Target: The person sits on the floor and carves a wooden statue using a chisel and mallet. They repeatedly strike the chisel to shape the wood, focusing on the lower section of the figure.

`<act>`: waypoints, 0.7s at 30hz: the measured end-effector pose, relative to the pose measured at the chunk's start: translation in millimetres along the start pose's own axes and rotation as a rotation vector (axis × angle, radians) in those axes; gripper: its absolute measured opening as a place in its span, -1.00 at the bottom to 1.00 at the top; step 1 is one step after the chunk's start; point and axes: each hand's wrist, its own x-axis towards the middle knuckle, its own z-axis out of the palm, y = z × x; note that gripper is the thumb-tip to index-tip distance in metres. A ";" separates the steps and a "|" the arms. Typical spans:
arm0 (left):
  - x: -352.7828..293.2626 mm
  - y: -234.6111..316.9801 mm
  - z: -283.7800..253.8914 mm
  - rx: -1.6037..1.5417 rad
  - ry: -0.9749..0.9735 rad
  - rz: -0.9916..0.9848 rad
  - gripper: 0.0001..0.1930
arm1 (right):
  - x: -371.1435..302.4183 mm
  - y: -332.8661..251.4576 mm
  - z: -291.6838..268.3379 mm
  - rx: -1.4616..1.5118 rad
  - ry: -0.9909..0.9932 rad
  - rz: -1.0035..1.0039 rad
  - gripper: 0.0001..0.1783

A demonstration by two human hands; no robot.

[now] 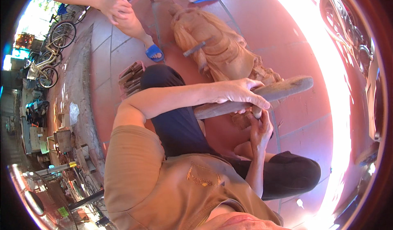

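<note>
Okay, so from my end I'm looking down at a fiddly bit. Judging by how things are sitting, I'm guessing this is a fitting or adjusting step in some woodcarving, not an actual strike. I'm wrapping the left hand (241, 93) around the middle of a wooden club (291, 87), thumb coming over the top, and I'm pinching a short wooden peg (256, 112) in the right hand (260, 130), fingers closing around it just below the club. Might be a tool handle; its lower part is hiding in the hand, so I can't tell. Also can't tell whether it's touching the club.

Next move, I'd say, is calling for a steady left grip while the right lines the peg up or turns it.

Looks-wise, the club is running slantwise above the lap, greyish brown and worn-looking, its fatter rounded end pointing off to the right and its slimmer end reaching over the left leg. The peg is showing a paler, rounded top. Just beyond, a carved wooden figure (226, 52) is lying on the red tiles (305, 138), orangey-brown with deep flowing folds, and a small bar-shaped tool (194, 49) is resting across it.
</note>
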 end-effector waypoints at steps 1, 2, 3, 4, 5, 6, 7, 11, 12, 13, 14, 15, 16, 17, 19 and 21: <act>1.3 0.8 -0.3 0.001 0.012 0.012 -0.25 | 1.5 -2.3 -1.8 -0.013 -0.002 0.000 -0.70; 1.2 2.2 1.1 -0.007 0.022 0.024 -0.21 | 2.7 -4.3 -4.2 -0.033 -0.010 0.005 -0.70; -0.2 5.0 2.1 -0.016 0.032 0.035 -0.18 | 4.5 -6.3 -5.0 -0.051 -0.019 0.011 -0.70; -0.4 9.8 3.8 -0.052 0.033 0.033 -0.10 | 5.6 -7.0 -6.2 -0.023 -0.008 0.055 -0.72; 2.0 8.3 3.9 -0.092 0.023 0.043 -0.20 | 6.5 -5.1 -7.0 -0.003 0.032 0.056 -0.73; 0.8 10.8 2.6 -0.079 0.040 0.051 -0.25 | 8.1 -2.3 -7.5 0.014 0.073 0.057 -0.74; -0.4 12.5 3.1 -0.073 0.041 0.064 -0.30 | 5.6 1.6 -10.7 0.014 0.119 0.061 -0.75; -7.0 18.8 -2.1 -0.074 0.152 0.054 -0.43 | 15.5 -1.2 -23.1 -0.035 0.210 0.118 -0.74; -6.2 16.7 -4.6 -0.076 0.155 0.080 -0.45 | 15.2 1.1 -27.5 -0.112 0.215 0.125 -0.72; -5.7 16.7 -9.1 -0.068 0.163 0.109 -0.47 | 15.6 3.1 -29.0 -0.100 0.224 0.160 -0.70; -5.2 15.8 -11.9 -0.050 0.183 0.113 -0.49 | 15.0 5.2 -30.9 -0.087 0.231 0.193 -0.68; -3.8 15.3 -13.2 -0.051 0.193 0.118 -0.49 | 13.7 6.4 -33.9 -0.074 0.237 0.225 -0.66; -4.5 15.6 -15.0 -0.048 0.210 0.122 -0.50 | 12.8 5.2 -35.8 -0.094 0.237 0.254 -0.68; -5.4 15.4 -16.6 -0.047 0.228 0.127 -0.50 | 11.5 8.3 -36.8 -0.057 0.239 0.270 -0.69; -7.0 15.9 -20.7 -0.048 0.223 0.116 -0.54 | 10.4 16.2 -39.0 0.020 0.243 0.295 -0.70; -7.6 21.0 -24.1 -0.090 0.205 0.053 -0.54 | 8.5 21.1 -39.9 0.055 0.273 0.266 -0.72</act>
